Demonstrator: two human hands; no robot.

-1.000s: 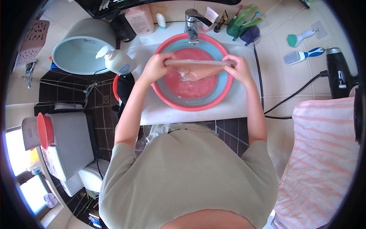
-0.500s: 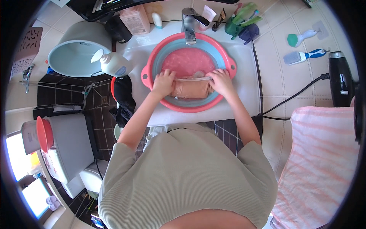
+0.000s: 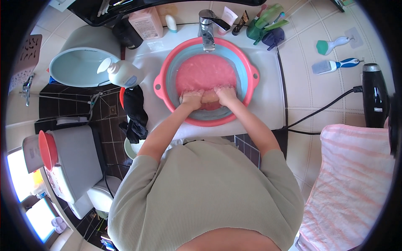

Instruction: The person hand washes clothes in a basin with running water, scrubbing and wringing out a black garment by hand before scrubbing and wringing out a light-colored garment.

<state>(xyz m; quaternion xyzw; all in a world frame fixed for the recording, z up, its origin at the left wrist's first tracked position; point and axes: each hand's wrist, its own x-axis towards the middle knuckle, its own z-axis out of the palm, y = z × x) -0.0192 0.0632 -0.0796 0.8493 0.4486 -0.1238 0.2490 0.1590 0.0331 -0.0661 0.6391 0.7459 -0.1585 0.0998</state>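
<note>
A soft tan bundle (image 3: 210,97) with a cloth-like look lies partly under water near the front of a pink-rimmed blue basin (image 3: 248,97). What kind of thing it is cannot be made out. My left hand (image 3: 193,99) grips its left part, and my right hand (image 3: 226,96) holds its right part; both press down on it. Water covers several fingertips, and my hands are a short gap apart. Pinkish, rippled water (image 3: 205,71) fills the basin, which stands in the white sink (image 3: 268,83) beneath a chrome faucet (image 3: 207,31).
Left of the basin stand a white pump bottle (image 3: 124,74) and a large pale-blue bucket (image 3: 86,62). Black cloth (image 3: 136,111) hangs over the sink's left edge. Toothbrush cups (image 3: 254,31) line the back right. A hair dryer (image 3: 374,96) and pink-striped towel (image 3: 351,180) are at right.
Both hands have moved closer together and lower into the water. The tan bundle, spread wide at the surface before, is now pushed down and mostly covered by my hands and water.
</note>
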